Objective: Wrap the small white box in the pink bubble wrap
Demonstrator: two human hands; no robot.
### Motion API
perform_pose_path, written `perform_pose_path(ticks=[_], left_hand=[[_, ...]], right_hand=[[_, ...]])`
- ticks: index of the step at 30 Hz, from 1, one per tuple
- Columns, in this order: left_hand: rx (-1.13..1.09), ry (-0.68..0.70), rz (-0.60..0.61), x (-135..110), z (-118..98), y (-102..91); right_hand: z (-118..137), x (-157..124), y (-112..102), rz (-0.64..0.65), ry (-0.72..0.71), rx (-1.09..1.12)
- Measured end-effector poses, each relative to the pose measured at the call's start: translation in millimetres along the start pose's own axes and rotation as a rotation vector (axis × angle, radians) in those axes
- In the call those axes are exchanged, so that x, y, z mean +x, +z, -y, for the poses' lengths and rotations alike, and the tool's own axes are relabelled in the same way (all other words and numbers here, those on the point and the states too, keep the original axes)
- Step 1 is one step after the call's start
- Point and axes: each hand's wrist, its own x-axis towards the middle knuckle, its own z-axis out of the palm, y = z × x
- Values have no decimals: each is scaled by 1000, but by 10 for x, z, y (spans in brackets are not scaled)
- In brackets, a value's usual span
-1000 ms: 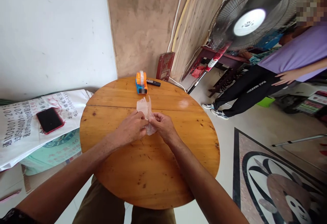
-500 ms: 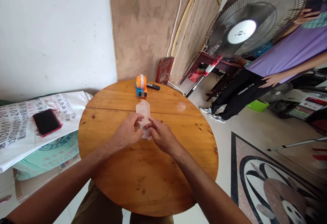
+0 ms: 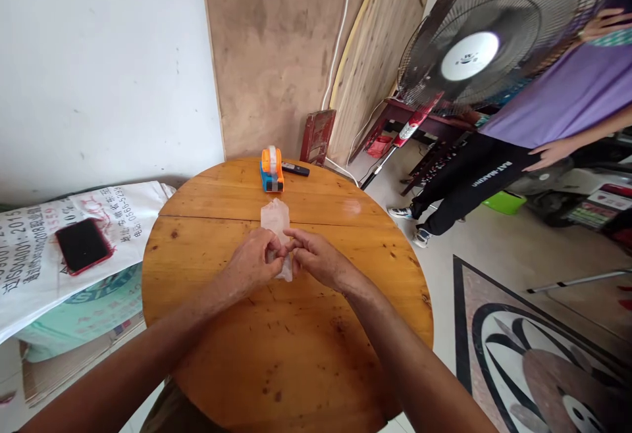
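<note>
A pale, translucent plastic bag (image 3: pixel 274 214) lies flat in the middle of the round wooden table (image 3: pixel 296 328). Just over its near half, my left hand (image 3: pixel 257 255) is closed, thumb and forefinger pinched together. From the other side my right hand (image 3: pixel 316 256) reaches in with bent fingers, its fingertips meeting those of the left. Whatever is between the fingertips is too small to make out. Beyond the bag stands an orange and blue tape dispenser (image 3: pixel 272 170) with a roll of tape on it.
Behind the dispenser lies a black pen-like object (image 3: pixel 296 169). A phone in a red case (image 3: pixel 83 246) rests on a printed white sack (image 3: pixel 29 242) at the left. Right of the table stand a large fan (image 3: pixel 469 56) and a person in a purple top (image 3: pixel 557 101).
My fingertips have come together over the bag, where before there was a small gap. The view has shifted slightly. The person at the right has moved a foot.
</note>
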Motion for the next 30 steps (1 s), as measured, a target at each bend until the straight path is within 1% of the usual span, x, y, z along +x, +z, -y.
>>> perform_pose_path(ticks=[1,2,4,6,8,9,11,14,16,18,20,23,26,30], left_hand=[[8,16,-2,-2,3,3],[17,30,-1,0,6,6],[42,53,1,12,11,12],[75,68,1,25,14,16],[111,86,-3,32,12,15],[130,96,-5,33,9,11],[160,108,-7,32,5,0],[159,120,-13,37,19,-16],[140,140,-12,52,49,-20],[119,152,16,74,84,-19],[103,150,54,99,109,-21],[95,141,69,130,105,-37],[105,114,76,149,68,-62],[84,101,85,157,54,-71]], right_hand=[[-9,30,-19,1,2,12],[-16,65,-40,-25,-3,7],[-18,151,-83,-150,-32,-72],[5,266,-110,-299,-56,-246],[57,404,-108,-392,-47,-463],[89,476,-96,-415,-32,-568],[151,611,-66,-422,2,-731],[196,735,-43,-404,37,-842],[188,746,-56,-415,39,-845],[163,716,-79,-446,28,-813],[137,676,-94,-477,13,-758],[112,647,-87,-475,-41,-655],[96,667,-70,-418,-100,-576],[38,722,-89,-282,-148,-448]])
